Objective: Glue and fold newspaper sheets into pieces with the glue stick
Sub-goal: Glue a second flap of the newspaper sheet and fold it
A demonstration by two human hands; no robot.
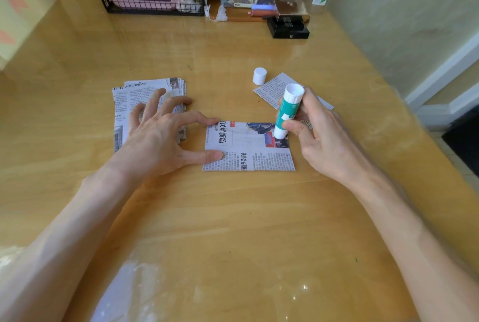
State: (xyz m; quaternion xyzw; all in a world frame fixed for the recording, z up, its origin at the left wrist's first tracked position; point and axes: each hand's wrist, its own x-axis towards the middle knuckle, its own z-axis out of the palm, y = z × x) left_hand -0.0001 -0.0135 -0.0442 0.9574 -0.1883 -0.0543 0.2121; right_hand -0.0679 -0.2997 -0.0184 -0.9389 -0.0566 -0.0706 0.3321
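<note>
1. Head view, looking down at my table (pixel 233 218): one newspaper sheet (pixel 248 155) lies flat in the middle, between my two hands.
2. My left hand (pixel 158 137) is spread open. The thumb and forefinger tips press the sheet's left edge, I judge so that the paper does not slide or wrinkle under the glue.
3. My right hand (pixel 318 137) is wrapped around the glue stick (pixel 286 111), thumb in front. The stick is tilted, and its lower end touches the sheet at the upper right corner, on the printed photograph.
4. The white cap (pixel 259 75) stands upright beyond the stick, off the paper but near enough to reach.
5. A stack of newspaper sheets (pixel 124 106) lies to the left, partly under my spread fingers, so the next sheet is close by.
6. Another newspaper piece (pixel 272 88) lies behind my right hand, partly hidden. I cannot tell whether it is finished.
7. As I judge it, gluing is under way and the fold is not yet made.
</note>
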